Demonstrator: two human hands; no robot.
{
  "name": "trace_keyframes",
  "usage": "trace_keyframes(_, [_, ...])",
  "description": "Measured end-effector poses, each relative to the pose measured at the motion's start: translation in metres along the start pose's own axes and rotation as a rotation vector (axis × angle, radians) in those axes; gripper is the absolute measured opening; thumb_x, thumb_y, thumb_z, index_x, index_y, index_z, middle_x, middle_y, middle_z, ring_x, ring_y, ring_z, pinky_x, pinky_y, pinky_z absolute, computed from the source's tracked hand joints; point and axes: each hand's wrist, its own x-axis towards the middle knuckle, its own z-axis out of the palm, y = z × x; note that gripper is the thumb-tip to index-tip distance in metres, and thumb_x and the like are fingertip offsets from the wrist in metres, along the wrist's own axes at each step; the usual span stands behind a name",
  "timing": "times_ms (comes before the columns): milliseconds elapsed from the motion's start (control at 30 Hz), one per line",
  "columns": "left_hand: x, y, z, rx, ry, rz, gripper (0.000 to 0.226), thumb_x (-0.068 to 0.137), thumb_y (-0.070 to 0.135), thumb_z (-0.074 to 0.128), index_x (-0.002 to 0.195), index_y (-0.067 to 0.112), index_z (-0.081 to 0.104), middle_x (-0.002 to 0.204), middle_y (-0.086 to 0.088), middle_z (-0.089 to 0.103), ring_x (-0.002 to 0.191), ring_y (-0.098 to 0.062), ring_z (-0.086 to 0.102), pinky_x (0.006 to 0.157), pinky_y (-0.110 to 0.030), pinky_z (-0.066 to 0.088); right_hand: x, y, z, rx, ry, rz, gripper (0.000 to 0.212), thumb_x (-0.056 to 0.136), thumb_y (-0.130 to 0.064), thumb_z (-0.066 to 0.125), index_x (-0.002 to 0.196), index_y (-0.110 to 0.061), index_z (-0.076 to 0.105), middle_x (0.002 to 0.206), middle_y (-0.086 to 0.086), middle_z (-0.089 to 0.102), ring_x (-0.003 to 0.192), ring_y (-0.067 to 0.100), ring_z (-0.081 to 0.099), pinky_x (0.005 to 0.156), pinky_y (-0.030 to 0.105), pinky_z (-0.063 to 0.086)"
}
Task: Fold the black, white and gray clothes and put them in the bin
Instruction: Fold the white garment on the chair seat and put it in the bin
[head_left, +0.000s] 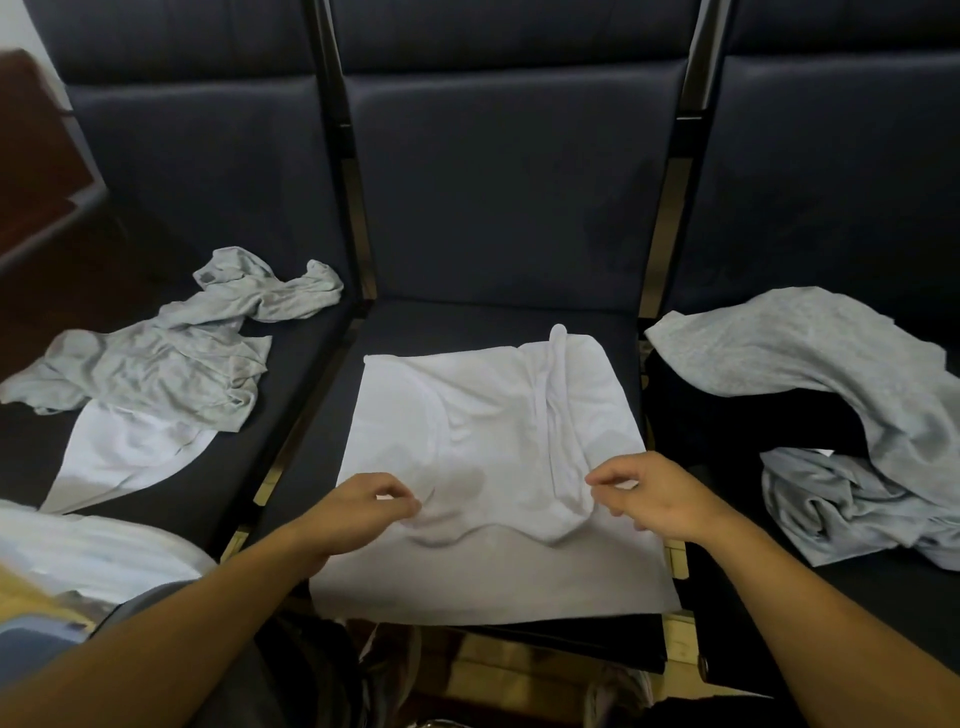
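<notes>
Between your pinches: white shirt (488, 441), left hand (358, 501) and right hand (652, 496) clamped on fabric; mid-fold, next lift evenly.

I can read no text, label, brand, number or sign anywhere in my head view; the clothes and dark seats show no legible markings.

seats: dark padded row (498, 208) | frame: black metal (332, 104) | floor: wood (498, 660)
</notes>
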Motion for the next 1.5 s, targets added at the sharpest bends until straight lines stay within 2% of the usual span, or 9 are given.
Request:
trace_keyframes(100, [0.018, 0.006, 0.006, 0.209, 0.056, 0.060, 0.027, 0.098, 0.043, 0.062, 0.118, 0.025, 0.066, 0.134, 0.006, 0.053, 0.127, -0.017, 0.047, 0.105, -0.034, 0.041, 0.014, 0.008, 0.006, -0.061, 0.132, -0.051, 0.018, 0.097, -0.027, 0.066, 0.112, -0.035, 0.072, 0.112, -0.021, 0.068, 0.103, 0.004, 0.065, 0.094, 0.028, 0.055])
trace_keyframes(267, [0.048, 0.006, 0.025, 0.579, 0.052, 0.233, 0.059, 0.098, 0.052, 0.054, 0.151, 0.032, 0.036, 0.167, 0.000, 0.015, 0.153, -0.024, 0.013, 0.120, -0.040, 0.026, 0.046, 0.003, 0.020, -0.105, 0.234, -0.103, 0.019, 0.099, -0.023, 0.062, 0.114, -0.031, 0.070, 0.121, -0.016, 0.064, 0.109, 0.003, 0.059, 0.092, 0.015, 0.045])
trace_keyframes(433, [0.065, 0.016, 0.029, 0.728, -0.004, 0.302, 0.071, 0.098, 0.061, 0.046, 0.158, 0.044, 0.011, 0.170, 0.004, -0.005, 0.156, -0.026, 0.005, 0.122, -0.045, 0.028, 0.111, -0.019, 0.012, -0.403, 0.365, -0.211, 0.028, 0.102, -0.022, 0.052, 0.127, -0.027, 0.065, 0.140, -0.011, 0.056, 0.130, 0.011, 0.049, 0.113, 0.028, 0.040])
trace_keyframes(567, [0.073, 0.023, 0.031, 0.810, 0.022, 0.283, 0.070, 0.099, 0.061, 0.042, 0.157, 0.041, 0.009, 0.169, -0.003, -0.001, 0.152, -0.030, 0.015, 0.118, -0.046, 0.033, 0.165, -0.045, 0.008, -0.563, 0.295, -0.269, 0.043, 0.105, -0.030, 0.044, 0.147, -0.026, 0.048, 0.159, -0.006, 0.036, 0.147, 0.016, 0.030, 0.120, 0.033, 0.028])
trace_keyframes(667, [0.075, 0.025, 0.032, 0.855, 0.022, 0.284, 0.070, 0.099, 0.063, 0.040, 0.157, 0.040, 0.008, 0.168, -0.002, 0.000, 0.150, -0.032, 0.018, 0.115, -0.047, 0.035, 0.182, -0.035, 0.005, -0.662, 0.262, -0.071, 0.054, 0.105, -0.045, 0.035, 0.157, -0.031, 0.028, 0.168, -0.007, 0.015, 0.153, 0.020, 0.012, 0.124, 0.042, 0.017])
trace_keyframes(1033, [0.080, 0.019, 0.020, 0.633, 0.003, 0.266, 0.069, 0.098, 0.060, 0.049, 0.156, 0.036, 0.020, 0.167, 0.002, 0.011, 0.148, -0.028, 0.022, 0.117, -0.046, 0.035, 0.134, -0.025, 0.009, -0.733, 0.363, 0.107, 0.069, 0.103, -0.054, 0.030, 0.161, -0.021, 0.012, 0.170, 0.004, 0.001, 0.154, 0.027, 0.006, 0.126, 0.045, 0.012])
trace_keyframes(1200, [0.076, -0.001, 0.006, 0.474, 0.232, 0.060, 0.072, 0.097, 0.057, 0.052, 0.156, 0.026, 0.025, 0.163, -0.002, 0.021, 0.148, -0.029, 0.023, 0.116, -0.048, 0.034, 0.061, -0.031, 0.057, -0.686, 0.170, -0.079, 0.078, 0.089, -0.067, 0.013, 0.160, -0.034, 0.014, 0.168, -0.007, 0.003, 0.152, 0.023, 0.007, 0.124, 0.043, 0.012])
trace_keyframes(1333, [0.063, -0.031, -0.002, 0.508, 0.330, -0.188, 0.078, 0.092, 0.056, 0.057, 0.150, 0.016, 0.025, 0.155, -0.011, 0.027, 0.142, -0.035, 0.028, 0.112, -0.050, 0.037, 0.017, -0.018, 0.092, -0.770, 0.171, -0.275, 0.062, 0.091, -0.058, 0.039, 0.143, -0.027, 0.052, 0.142, 0.001, 0.048, 0.120, 0.029, 0.052, 0.094, 0.043, 0.048])
trace_keyframes(1500, [0.060, -0.044, -0.009, 0.303, 0.308, -0.301, 0.045, 0.094, 0.041, 0.066, 0.118, 0.007, 0.049, 0.119, -0.013, 0.056, 0.107, -0.034, 0.058, 0.088, -0.043, 0.049, -0.003, -0.014, 0.112, -0.817, 0.044, -0.269, 0.058, 0.095, -0.056, 0.035, 0.147, -0.030, 0.035, 0.137, 0.003, 0.044, 0.118, 0.028, 0.045, 0.097, 0.043, 0.041])
